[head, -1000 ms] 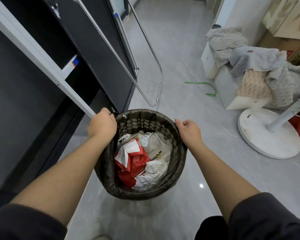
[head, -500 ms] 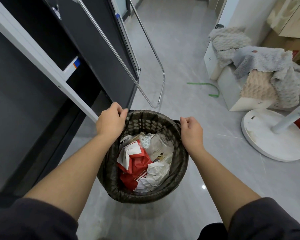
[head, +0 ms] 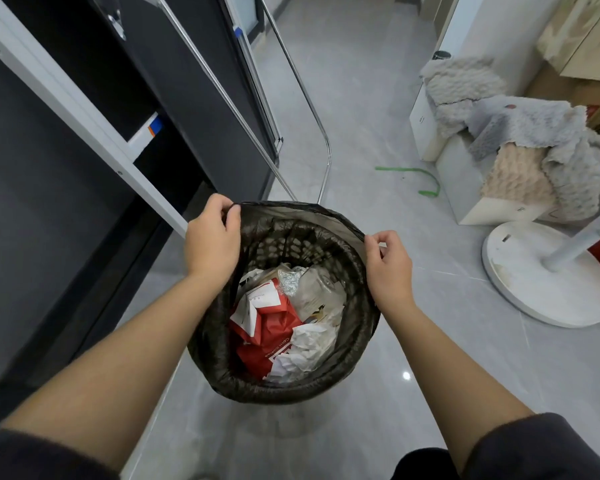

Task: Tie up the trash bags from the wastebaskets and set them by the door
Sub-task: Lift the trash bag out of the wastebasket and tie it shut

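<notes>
- Since a second ago my left hand (head: 212,244) and right hand (head: 388,268) have pulled the far rim of the bag (head: 291,214) up off the basket (head: 293,245).
- Grey floor (head: 361,98); cabinet (head: 49,202) left, fan base (head: 541,282) right.
- Both hands pinch that rim, fingers clamped on it; the rest of the bag sits in the basket, between them.

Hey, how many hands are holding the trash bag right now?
2. The left hand pinches the rim of the trash bag at its far left; the right hand pinches it on the right.
</notes>
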Action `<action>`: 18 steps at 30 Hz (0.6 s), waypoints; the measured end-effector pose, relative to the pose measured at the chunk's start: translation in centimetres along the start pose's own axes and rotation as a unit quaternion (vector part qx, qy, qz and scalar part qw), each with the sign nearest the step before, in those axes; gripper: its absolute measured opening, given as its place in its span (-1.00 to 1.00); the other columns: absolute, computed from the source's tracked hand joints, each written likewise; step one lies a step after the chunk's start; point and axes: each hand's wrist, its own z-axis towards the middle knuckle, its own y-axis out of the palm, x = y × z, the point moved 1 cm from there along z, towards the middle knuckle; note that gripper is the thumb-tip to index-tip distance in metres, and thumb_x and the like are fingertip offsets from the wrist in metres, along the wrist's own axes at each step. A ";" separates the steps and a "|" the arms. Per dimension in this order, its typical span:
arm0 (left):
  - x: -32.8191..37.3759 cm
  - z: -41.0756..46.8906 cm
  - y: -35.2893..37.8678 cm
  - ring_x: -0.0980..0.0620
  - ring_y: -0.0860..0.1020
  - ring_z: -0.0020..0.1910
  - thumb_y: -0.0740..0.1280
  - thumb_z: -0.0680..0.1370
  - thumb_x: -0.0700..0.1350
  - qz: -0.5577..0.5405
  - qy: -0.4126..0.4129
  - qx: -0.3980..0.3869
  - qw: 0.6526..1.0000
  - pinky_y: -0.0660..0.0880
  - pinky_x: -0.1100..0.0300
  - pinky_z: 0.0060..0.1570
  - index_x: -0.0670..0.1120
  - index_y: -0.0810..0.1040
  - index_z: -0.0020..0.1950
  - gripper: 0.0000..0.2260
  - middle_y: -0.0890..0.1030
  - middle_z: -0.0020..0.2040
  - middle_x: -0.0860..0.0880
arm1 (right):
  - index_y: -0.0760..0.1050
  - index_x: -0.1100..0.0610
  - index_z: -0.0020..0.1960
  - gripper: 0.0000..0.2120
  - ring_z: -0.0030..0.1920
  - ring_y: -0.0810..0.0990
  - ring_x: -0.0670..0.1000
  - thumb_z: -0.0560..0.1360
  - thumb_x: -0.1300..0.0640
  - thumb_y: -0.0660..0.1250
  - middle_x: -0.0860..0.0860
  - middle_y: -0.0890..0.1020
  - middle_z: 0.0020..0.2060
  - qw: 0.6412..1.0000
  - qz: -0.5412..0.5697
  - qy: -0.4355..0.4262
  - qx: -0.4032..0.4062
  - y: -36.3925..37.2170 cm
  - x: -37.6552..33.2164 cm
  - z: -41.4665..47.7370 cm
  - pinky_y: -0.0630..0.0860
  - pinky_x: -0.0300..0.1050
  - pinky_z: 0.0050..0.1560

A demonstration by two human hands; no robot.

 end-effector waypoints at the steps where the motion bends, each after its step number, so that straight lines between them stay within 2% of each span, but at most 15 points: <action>1: -0.1 -0.5 -0.8 0.01 0.53 -0.20 0.21 0.59 0.03 0.018 0.009 -0.020 1.000 0.51 0.02 -0.18 -0.04 0.46 -0.03 -0.84 0.59 -0.18 0.00 | 0.40 0.10 -0.12 -0.78 -0.46 0.36 -0.05 0.51 -0.06 0.28 -0.07 0.44 -0.48 1.000 -0.011 0.011 -0.023 -0.6 -0.2 -0.1 0.31 -0.12 -0.34; 4: -1.5 -2.2 -2.9 0.02 0.52 -0.24 0.30 0.52 0.11 0.133 0.024 -0.088 0.987 0.46 0.10 -0.28 0.03 0.41 -0.04 -0.81 0.57 -0.23 0.06 | 0.42 0.09 -0.07 -0.68 -0.35 0.48 -0.14 0.41 -0.12 0.41 -0.10 0.54 -0.32 0.991 -0.084 0.037 -0.098 -2.6 -0.7 -0.5 0.33 -0.25 -0.40; 6: -3.1 -3.1 -4.4 -0.02 0.54 -0.24 0.33 0.50 0.12 0.199 0.010 -0.102 0.975 0.49 0.07 -0.25 0.06 0.38 -0.06 -0.81 0.58 -0.22 0.06 | 0.43 0.09 -0.06 -0.69 -0.27 0.48 -0.16 0.39 -0.09 0.43 -0.12 0.52 -0.26 0.980 -0.133 0.061 -0.134 -3.9 -0.4 -1.1 0.33 -0.23 -0.36; 9: -5.1 -4.5 -6.4 -0.02 0.54 -0.26 0.33 0.49 0.01 0.204 -0.056 -0.090 0.973 0.51 0.07 -0.30 0.08 0.40 -0.07 -0.89 0.58 -0.21 0.04 | 0.48 0.10 -0.15 -0.86 -0.25 0.52 -0.01 0.43 0.04 0.38 -0.02 0.55 -0.27 0.964 -0.192 0.105 -0.150 -5.2 0.6 -1.9 0.46 -0.13 -0.28; 11: -6.3 -5.2 -7.2 -0.04 0.54 -0.22 0.29 0.48 -0.13 0.147 -0.139 -0.081 0.976 0.49 0.09 -0.28 0.04 0.49 -0.06 -0.91 0.59 -0.18 -0.01 | 0.48 0.13 -0.22 -0.91 -0.31 0.49 0.06 0.46 0.18 0.28 0.08 0.54 -0.30 0.969 -0.113 0.175 -0.130 -5.8 0.8 -2.6 0.49 -0.11 -0.27; 13: -7.5 -5.8 -7.2 -0.09 0.55 -0.12 0.23 0.48 -0.19 0.033 -0.250 -0.072 0.965 0.52 0.03 -0.12 -0.05 0.58 -0.05 -0.85 0.61 -0.11 -0.08 | 0.48 0.16 -0.18 -0.89 -0.29 0.52 0.06 0.50 0.24 0.22 0.11 0.55 -0.28 0.953 0.053 0.275 -0.117 -6.2 0.7 -3.4 0.52 -0.12 -0.25; 14: -7.8 -6.0 -7.2 -0.11 0.56 -0.09 0.22 0.48 -0.19 -0.047 -0.315 -0.067 0.946 0.52 0.00 -0.06 -0.09 0.60 -0.01 -0.82 0.62 -0.09 -0.10 | 0.50 0.16 -0.14 -0.90 -0.24 0.56 0.08 0.52 0.22 0.22 0.10 0.58 -0.25 0.929 0.136 0.324 -0.116 -6.3 0.5 -3.9 0.55 -0.08 -0.21; 16: -7.9 -6.6 -7.1 -0.11 0.57 -0.05 0.22 0.51 -0.19 -0.199 -0.423 -0.057 0.882 0.53 0.00 -0.06 -0.13 0.56 0.09 -0.79 0.62 -0.07 -0.11 | 0.52 0.14 -0.03 -0.92 -0.10 0.62 0.11 0.53 0.18 0.25 0.08 0.64 -0.14 0.876 0.250 0.396 -0.116 -6.3 0.5 -4.9 0.58 -0.01 -0.11; 18: -8.0 -7.2 -7.2 -0.10 0.57 -0.02 0.22 0.55 -0.14 -0.267 -0.473 -0.049 0.838 0.53 -0.02 -0.05 -0.10 0.50 0.14 -0.80 0.61 -0.04 -0.09 | 0.52 0.11 0.00 -0.89 -0.06 0.63 0.08 0.55 0.16 0.23 0.06 0.66 -0.09 0.855 0.284 0.420 -0.111 -6.2 0.5 -5.6 0.56 0.01 -0.11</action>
